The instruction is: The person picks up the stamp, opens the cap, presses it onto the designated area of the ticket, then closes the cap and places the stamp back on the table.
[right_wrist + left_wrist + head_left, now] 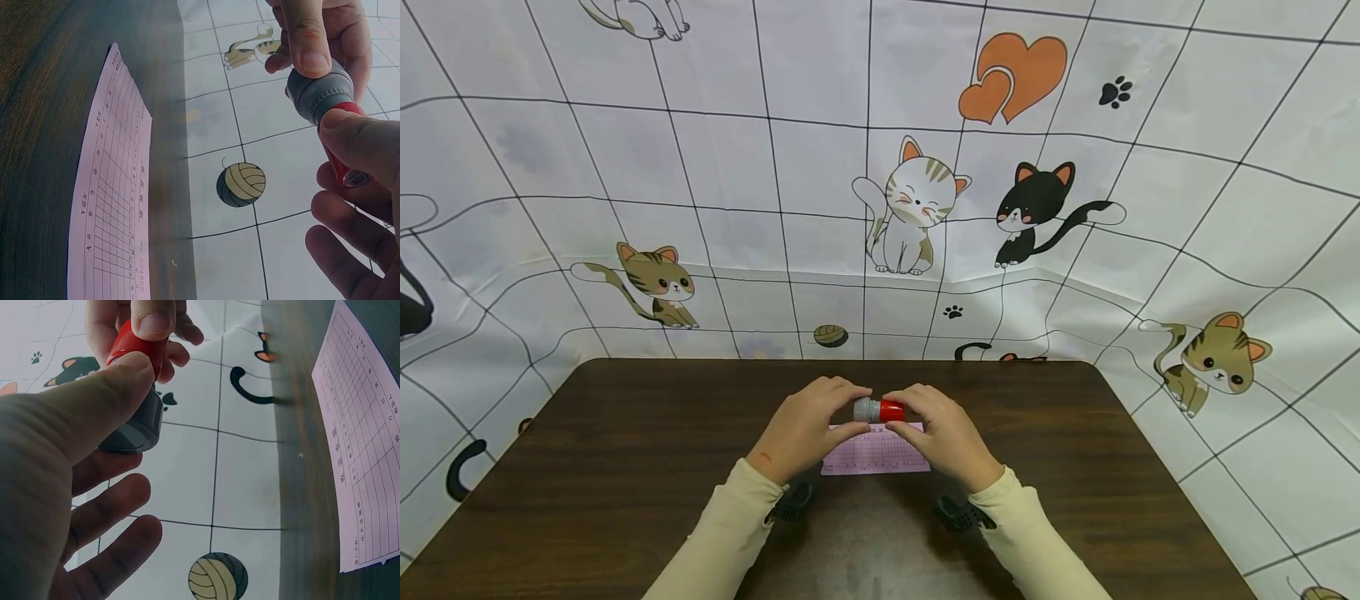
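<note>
A small stamp with a red end and a grey end is held level between the two hands, above the table. My left hand pinches its grey part between thumb and fingers. On the other side my right hand pinches the red part, its remaining fingers loosely spread. The red and grey parts are joined. Below them a pink printed form with a ruled grid lies flat on the table, apart from both hands.
The dark wooden table reaches back to a white cloth backdrop with grid lines and cartoon cats. A dark wrist device sits under the left wrist, and another one under the right.
</note>
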Available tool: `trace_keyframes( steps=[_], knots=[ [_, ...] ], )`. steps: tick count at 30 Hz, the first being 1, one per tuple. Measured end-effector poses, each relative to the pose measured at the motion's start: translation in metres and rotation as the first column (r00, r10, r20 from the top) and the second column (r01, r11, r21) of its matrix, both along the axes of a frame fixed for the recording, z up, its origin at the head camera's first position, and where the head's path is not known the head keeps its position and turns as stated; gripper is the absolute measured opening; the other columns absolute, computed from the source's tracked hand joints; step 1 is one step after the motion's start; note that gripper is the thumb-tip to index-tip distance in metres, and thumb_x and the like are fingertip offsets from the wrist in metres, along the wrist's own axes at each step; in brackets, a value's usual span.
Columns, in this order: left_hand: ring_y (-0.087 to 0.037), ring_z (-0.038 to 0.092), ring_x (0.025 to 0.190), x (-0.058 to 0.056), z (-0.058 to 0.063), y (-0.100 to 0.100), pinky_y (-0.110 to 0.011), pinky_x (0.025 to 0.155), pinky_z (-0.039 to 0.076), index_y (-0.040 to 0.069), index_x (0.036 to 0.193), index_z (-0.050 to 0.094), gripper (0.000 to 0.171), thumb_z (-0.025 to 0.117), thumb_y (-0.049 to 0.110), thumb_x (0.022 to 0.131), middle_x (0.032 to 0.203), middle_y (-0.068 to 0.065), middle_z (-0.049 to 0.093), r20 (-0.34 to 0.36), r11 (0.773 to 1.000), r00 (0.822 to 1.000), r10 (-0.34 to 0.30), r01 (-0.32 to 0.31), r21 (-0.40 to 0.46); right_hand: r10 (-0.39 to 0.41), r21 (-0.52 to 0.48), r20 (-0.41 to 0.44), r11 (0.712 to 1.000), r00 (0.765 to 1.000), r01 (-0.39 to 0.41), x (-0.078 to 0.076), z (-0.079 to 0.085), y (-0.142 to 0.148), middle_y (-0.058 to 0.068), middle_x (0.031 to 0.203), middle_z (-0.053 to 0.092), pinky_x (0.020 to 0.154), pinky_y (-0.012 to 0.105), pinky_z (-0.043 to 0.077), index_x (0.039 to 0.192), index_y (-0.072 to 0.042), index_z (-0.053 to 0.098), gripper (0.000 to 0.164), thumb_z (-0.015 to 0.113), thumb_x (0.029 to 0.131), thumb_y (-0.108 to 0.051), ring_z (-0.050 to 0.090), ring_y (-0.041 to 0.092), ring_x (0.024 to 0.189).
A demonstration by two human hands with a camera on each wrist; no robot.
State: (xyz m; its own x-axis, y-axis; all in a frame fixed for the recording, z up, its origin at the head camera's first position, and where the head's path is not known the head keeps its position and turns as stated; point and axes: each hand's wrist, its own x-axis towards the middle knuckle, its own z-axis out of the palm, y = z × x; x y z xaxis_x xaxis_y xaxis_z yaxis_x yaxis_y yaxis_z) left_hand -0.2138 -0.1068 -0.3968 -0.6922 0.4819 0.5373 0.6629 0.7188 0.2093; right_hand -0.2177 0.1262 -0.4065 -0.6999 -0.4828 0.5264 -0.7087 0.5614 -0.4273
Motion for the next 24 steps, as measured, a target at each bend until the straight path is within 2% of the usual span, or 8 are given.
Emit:
trace_keyframes(
  steps=[6, 13, 16, 24],
  knots=[
    [-0.008, 0.058, 0.102, 0.0, 0.0002, 0.0002, -0.028, 0.086, 0.052, 0.023, 0.12, 0.065, 0.047, 0.076, 0.042, 0.078, 0.109, 0.009, 0.064, -0.008, 1.0, 1.0, 0.003, -0.003, 0.008, -0.005, -0.004, 0.011, 1.0, 1.0, 0.005, 0.0008, 0.0002, 0.0004, -0.011, 0.105, 0.061, 0.075, 0.025, 0.054, 0.116, -0.02, 0.064, 0.034, 0.074, 0.083, -0.023, 0.057, 0.003, 0.091],
    [-0.008, 0.057, 0.097, -0.0013, 0.0, 0.0003, -0.027, 0.081, 0.053, 0.022, 0.112, 0.066, 0.046, 0.076, 0.048, 0.076, 0.103, 0.01, 0.063, -0.025, 1.0, 1.0, 0.005, -0.004, 0.031, -0.014, -0.016, 0.018, 1.0, 1.0, 0.014, -0.0001, 0.0005, 0.0001, -0.013, 0.101, 0.06, 0.067, 0.024, 0.051, 0.111, -0.021, 0.065, 0.03, 0.074, 0.083, -0.025, 0.058, 0.006, 0.087],
    [-0.008, 0.057, 0.097, -0.0008, 0.0003, 0.0001, -0.026, 0.081, 0.053, 0.023, 0.111, 0.065, 0.045, 0.075, 0.05, 0.075, 0.102, 0.01, 0.063, -0.03, 1.0, 0.999, 0.013, -0.012, 0.025, -0.017, -0.018, 0.019, 1.0, 1.0, 0.017, 0.0005, 0.0007, 0.0001, -0.013, 0.1, 0.06, 0.067, 0.021, 0.05, 0.11, -0.021, 0.065, 0.029, 0.075, 0.083, -0.024, 0.058, 0.005, 0.086],
    [-0.01, 0.058, 0.1, 0.0016, 0.0023, 0.001, -0.029, 0.085, 0.053, 0.021, 0.117, 0.065, 0.046, 0.076, 0.041, 0.078, 0.107, 0.007, 0.064, -0.023, 1.0, 1.0, -0.002, 0.002, 0.011, -0.011, -0.015, -0.001, 1.0, 1.0, 0.011, 0.0012, 0.0005, -0.0003, -0.013, 0.103, 0.061, 0.075, 0.023, 0.053, 0.114, -0.021, 0.065, 0.033, 0.075, 0.082, -0.022, 0.056, 0.002, 0.09]
  ],
)
